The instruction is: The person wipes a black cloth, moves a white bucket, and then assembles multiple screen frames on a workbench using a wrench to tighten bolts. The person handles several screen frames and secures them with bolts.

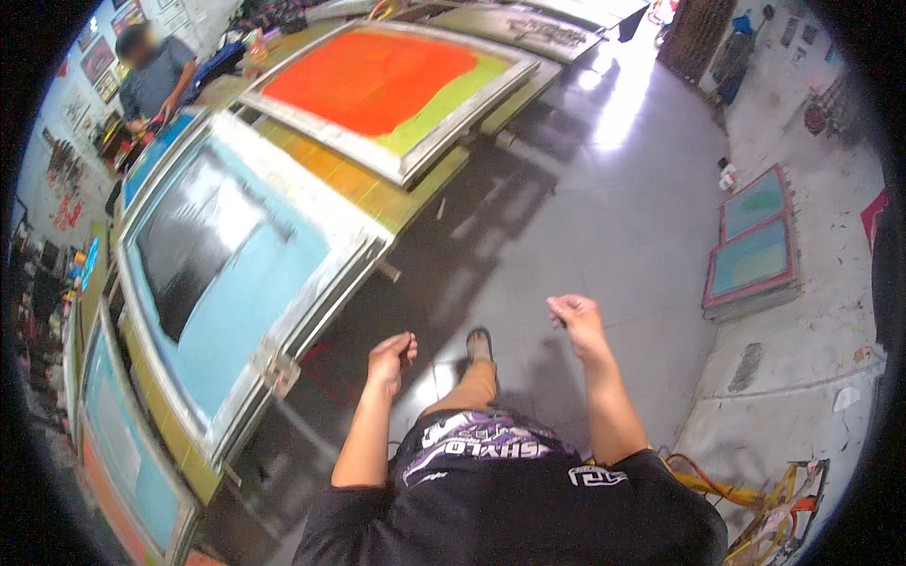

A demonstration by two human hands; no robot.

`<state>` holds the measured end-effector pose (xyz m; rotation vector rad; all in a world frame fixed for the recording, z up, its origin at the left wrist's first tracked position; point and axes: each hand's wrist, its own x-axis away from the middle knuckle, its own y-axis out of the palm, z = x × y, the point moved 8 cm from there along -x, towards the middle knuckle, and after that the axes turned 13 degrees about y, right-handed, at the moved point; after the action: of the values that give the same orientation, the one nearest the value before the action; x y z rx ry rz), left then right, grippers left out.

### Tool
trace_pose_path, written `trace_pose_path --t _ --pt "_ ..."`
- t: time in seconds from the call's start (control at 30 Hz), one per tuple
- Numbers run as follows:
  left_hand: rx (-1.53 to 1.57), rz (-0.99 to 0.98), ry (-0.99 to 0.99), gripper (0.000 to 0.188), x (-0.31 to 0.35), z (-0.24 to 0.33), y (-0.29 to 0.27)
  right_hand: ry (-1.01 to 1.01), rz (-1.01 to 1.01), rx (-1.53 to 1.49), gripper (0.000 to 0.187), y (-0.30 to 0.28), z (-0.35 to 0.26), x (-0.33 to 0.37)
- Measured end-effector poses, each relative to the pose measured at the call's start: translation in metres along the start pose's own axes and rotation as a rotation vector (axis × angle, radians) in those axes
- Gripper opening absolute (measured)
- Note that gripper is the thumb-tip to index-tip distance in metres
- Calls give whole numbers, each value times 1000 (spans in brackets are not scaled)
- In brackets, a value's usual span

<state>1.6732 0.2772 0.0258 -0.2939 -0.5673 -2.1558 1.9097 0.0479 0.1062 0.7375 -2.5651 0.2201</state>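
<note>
My left hand is in the air over the floor, its fingers curled in, and I see nothing in it. It is nearest to the corner of a pale wooden-edged screen printing frame with light blue mesh and a glossy dark patch of ink. My right hand is raised over the grey floor, fingers bent toward the thumb, touching nothing; no object shows in it. Beyond the blue frame lies another screen printing frame, spread with orange ink over yellow-green.
A long table with several frames runs along my left. At its far side stands a person with both hands low. Two small blue frames lean by the right wall. Yellow tubing and cords lie at lower right. My foot stands on the floor.
</note>
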Motion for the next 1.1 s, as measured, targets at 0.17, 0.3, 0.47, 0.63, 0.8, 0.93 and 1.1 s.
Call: trace_pose_path --t 0.17,0.3,0.47,0.63,0.8,0.93,1.1 --pt "-22 -119 -50 18 -78 -7 97 6 0 -14 14 -22 -39 -69" --pt "6 -190 -66 19 -134 2 175 132 74 18 13 -63 -65 -118" --pt "6 -209 -81 23 -192 0 245 118 183 -98 14 -132 -86 -165" --pt "-122 -223 -163 22 -233 -15 311 126 370 -223 18 -224 -64 -196" --pt "-175 -247 -165 21 -282 -28 397 151 489 -348 16 -337 -47 -247" --pt "-161 -253 -97 22 -337 -42 486 101 585 -318 14 -427 -46 -312" --pt "-285 -363 -152 23 -343 -25 601 150 399 -312 15 -471 -119 -376"
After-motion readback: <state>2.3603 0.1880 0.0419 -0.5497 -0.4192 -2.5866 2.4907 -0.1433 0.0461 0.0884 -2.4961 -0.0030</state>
